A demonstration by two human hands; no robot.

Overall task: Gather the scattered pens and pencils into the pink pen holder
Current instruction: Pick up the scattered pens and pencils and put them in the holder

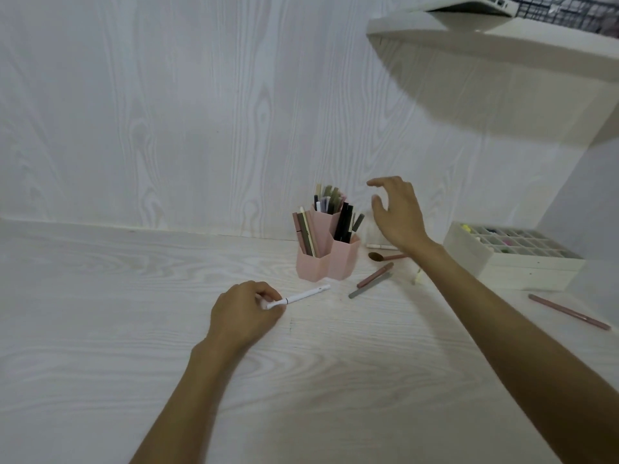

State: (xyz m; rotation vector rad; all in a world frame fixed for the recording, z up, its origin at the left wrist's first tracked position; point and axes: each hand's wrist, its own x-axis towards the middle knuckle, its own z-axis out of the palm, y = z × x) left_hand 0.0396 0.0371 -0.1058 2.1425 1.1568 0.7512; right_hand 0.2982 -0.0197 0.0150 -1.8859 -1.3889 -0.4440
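Pink plastic, in three joined hexagonal tubes: this is the pink pen holder (pixel 323 254), and it stands on the pale wood-grain counter (pixel 100 329) close to the back wall. It already carries many pens and pencils in all three tubes. The left hand (pixel 244 313) is at about 7 o'clock from the holder, and its fingers (pixel 268 294) are curled and pinch the near end of a slim white pen (pixel 303 296). The far end of the pen points toward the base of the holder; I cannot tell if the pen is lifted or lies on the counter.

The right hand (pixel 397 214) hovers at 3 o'clock from the holder, just beside its tops, with fingers apart and relaxed, holding nothing.

I judge that the step in hand is the pick-up of the white pen. The next move calls for raising it, turning it upright and lowering it into a tube with free room, without knocking the crowded pens.

More remains: a dusty-pink pencil (pixel 375 275) and a grey pen (pixel 370 285) lie together at 4 o'clock, and a long pink pencil (pixel 569 312) lies well apart at the right, in front of a white compartment box (pixel 532 269).
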